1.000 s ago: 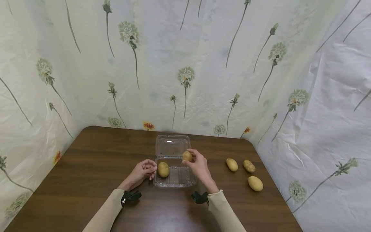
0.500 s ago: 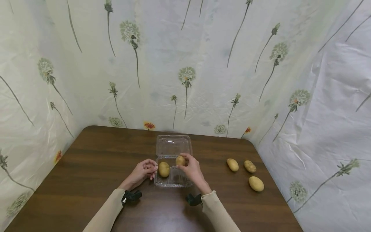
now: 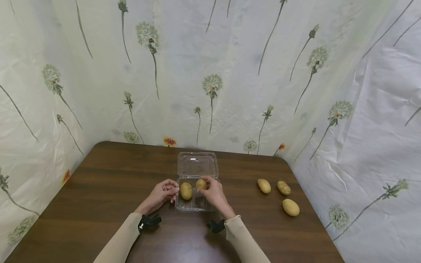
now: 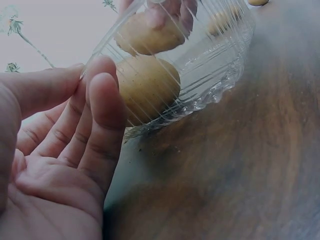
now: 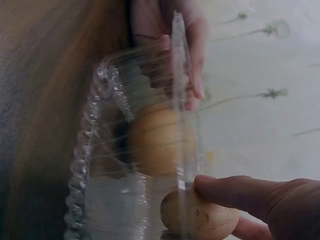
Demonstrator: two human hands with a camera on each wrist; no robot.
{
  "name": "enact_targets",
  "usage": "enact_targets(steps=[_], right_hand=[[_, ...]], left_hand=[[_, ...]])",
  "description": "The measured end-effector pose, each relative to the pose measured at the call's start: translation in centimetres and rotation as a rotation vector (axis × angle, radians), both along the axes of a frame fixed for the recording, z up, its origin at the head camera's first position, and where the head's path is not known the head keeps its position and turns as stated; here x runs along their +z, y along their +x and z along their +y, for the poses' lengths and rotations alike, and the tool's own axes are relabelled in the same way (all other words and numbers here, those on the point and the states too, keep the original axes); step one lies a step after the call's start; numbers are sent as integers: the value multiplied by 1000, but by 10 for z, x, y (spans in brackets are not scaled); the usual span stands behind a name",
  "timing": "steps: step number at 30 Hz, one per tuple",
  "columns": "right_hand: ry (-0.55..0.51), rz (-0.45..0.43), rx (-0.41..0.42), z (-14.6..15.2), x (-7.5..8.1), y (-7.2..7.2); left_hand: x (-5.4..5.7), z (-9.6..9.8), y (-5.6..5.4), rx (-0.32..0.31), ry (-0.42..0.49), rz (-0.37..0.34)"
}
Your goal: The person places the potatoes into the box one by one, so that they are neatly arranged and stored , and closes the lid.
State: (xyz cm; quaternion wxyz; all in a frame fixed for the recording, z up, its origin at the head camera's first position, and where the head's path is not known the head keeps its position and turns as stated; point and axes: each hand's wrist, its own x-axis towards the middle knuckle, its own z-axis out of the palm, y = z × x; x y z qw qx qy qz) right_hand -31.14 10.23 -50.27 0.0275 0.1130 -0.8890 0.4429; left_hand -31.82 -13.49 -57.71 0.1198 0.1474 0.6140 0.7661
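A clear plastic clamshell container [image 3: 197,209] stands on the table, its lid [image 3: 197,164] tipped back away from me. One yellow-brown potato [image 3: 186,191] lies in its left part, seen through the ribbed wall in the left wrist view. My left hand [image 3: 162,193] pinches the container's left rim between thumb and fingers. With thumb and fingers my right hand [image 3: 214,193] holds a smaller potato [image 3: 201,184] over the back of the container, just right of the first. That held potato [image 5: 215,220] shows small dark specks in the right wrist view.
Three loose potatoes lie on the table to the right: an oblong one [image 3: 264,186], a blotchy one [image 3: 284,187] and a larger pale one [image 3: 291,207]. Behind the brown wooden table [image 3: 125,160] hangs a flower-print curtain [image 3: 177,73].
My right hand has moved left and slightly down with its potato, from the container's right side to beside the first potato. The left hand keeps its place at the rim.
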Motion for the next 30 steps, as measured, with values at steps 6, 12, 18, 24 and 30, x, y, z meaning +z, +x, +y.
enact_targets(steps=[6,12,18,24,30], right_hand=[[74,17,-7,-4,-3,2],[95,8,-11,-6,-5,1],[81,-6,11,-6,-11,0],[85,-22,8,-7,-16,2],[84,-3,-4,-8,-18,1]], left_hand=[[-2,0,-1,1,1,-1],[-1,1,0,0,3,1],[1,1,1,0,-1,-5],[1,1,1,6,-13,-9],[2,1,1,6,-14,-5]])
